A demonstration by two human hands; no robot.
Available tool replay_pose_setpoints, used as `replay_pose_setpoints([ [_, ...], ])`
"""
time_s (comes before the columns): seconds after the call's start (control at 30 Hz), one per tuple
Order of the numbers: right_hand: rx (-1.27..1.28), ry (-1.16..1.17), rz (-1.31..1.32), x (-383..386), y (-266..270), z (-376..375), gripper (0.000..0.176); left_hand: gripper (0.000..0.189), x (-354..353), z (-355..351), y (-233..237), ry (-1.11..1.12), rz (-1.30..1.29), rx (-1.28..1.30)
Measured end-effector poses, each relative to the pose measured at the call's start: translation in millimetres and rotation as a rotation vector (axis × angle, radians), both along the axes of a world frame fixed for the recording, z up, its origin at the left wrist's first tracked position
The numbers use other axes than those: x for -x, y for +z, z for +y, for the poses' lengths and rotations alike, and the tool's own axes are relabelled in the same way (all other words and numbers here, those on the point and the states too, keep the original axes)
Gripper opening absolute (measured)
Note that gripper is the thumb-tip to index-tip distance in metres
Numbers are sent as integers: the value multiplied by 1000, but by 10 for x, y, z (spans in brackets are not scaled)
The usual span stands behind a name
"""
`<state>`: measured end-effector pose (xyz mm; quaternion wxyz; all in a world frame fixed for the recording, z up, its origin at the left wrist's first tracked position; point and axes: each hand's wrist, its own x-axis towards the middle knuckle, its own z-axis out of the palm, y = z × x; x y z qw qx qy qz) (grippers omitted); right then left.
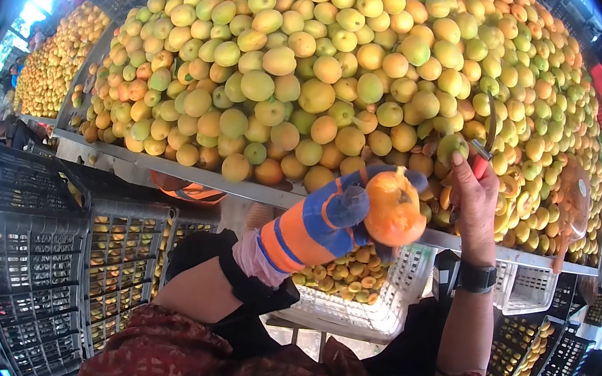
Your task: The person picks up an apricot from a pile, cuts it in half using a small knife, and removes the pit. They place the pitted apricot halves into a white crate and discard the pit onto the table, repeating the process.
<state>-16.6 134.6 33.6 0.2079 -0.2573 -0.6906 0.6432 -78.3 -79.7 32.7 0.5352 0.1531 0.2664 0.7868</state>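
My left hand (336,211) wears a glove striped in orange and blue and is closed around an orange apricot (395,207). The fruit's skin is broken, with soft flesh showing and a dark spot near its top. In my bare right hand (474,202) is a small curved knife (480,163) with a red handle, its blade pointing up over the heap. A greenish apricot (452,148) lies right at my right thumb tip. Both hands are over the near edge of a large heap of apricots (312,95), yellow, green and orange.
A metal table rim (255,191) runs below the heap. Under it stands a white crate (346,312) with halved fruit (351,273). Black crates (22,251) are stacked at left, more at right. A clear plastic bag (573,203) hangs at the right edge.
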Motion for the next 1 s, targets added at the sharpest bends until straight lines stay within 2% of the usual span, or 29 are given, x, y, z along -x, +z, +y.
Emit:
replay_pose_setpoints([
  [0.07,-10,4,-8,-2,-37,22,43,72,-159,-15,207,-8,50,-37],
  [0.13,-46,26,-22,-26,-54,47,44,69,-400,3,459,89,-46,85],
  [0.2,-32,50,-19,-43,-34,44,45,66,-444,-114,654,-201,172,-123],
  [0.27,-13,27,-81,-55,24,31,40,84,-452,-20,653,-257,572,-480],
  [0.3,-12,0,-53,-41,10,14,37,84,-528,1,665,-278,585,-576],
  [0.43,-19,44,-40,-33,28,-7,48,83,-644,-40,752,-290,458,-650],
  [1.0,-25,29,-54,-16,-20,-15,48,82,-768,92,716,-281,161,-685],
])
